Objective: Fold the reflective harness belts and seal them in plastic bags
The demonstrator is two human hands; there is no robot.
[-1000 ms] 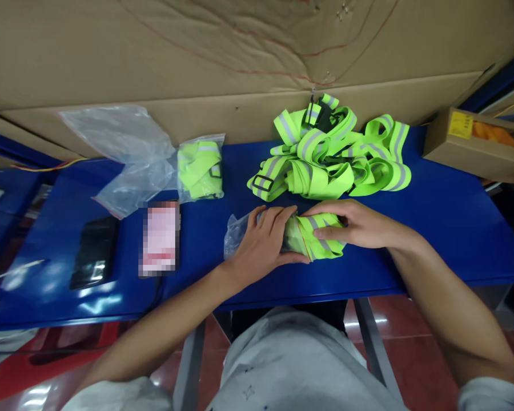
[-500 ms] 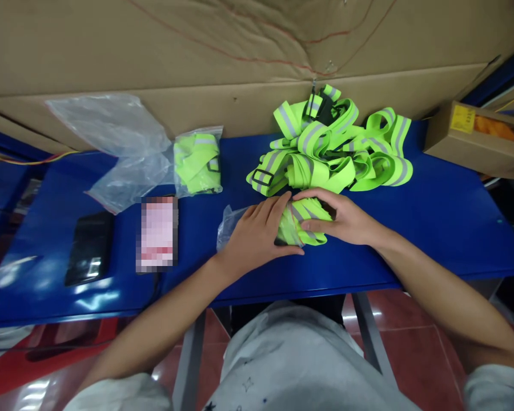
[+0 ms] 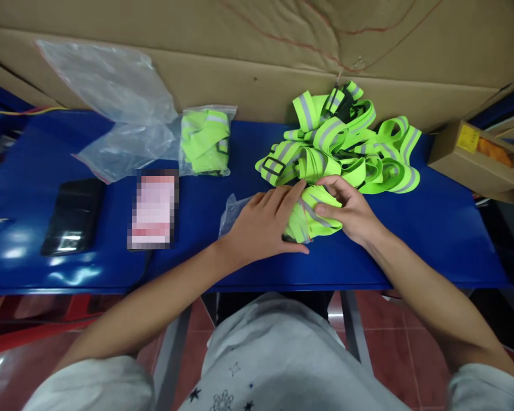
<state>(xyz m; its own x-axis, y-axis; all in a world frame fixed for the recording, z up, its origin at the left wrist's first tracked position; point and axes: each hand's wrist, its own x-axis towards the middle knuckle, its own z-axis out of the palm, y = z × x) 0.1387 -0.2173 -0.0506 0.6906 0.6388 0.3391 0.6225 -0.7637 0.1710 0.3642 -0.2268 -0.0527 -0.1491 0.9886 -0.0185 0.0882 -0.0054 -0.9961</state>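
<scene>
A folded neon-green reflective strap bundle (image 3: 314,217) lies near the front of the blue table (image 3: 432,228), partly inside a clear plastic bag (image 3: 233,208). My left hand (image 3: 263,222) lies over the bag's mouth, fingers wrapped on the bag and the bundle's left end. My right hand (image 3: 351,211) grips the bundle's right end, thumb on top. Just behind them sits a loose heap of the same green straps (image 3: 338,151).
A bagged strap bundle (image 3: 205,142) and empty clear bags (image 3: 120,114) lie at the back left. A blurred phone (image 3: 153,210) and a black device (image 3: 72,216) rest left of my hands. A cardboard box (image 3: 475,160) sits at the right; cardboard sheets back the table.
Both hands have drawn closer together, with the strap bundle pushed further left into the clear bag. The view has shifted slightly.
</scene>
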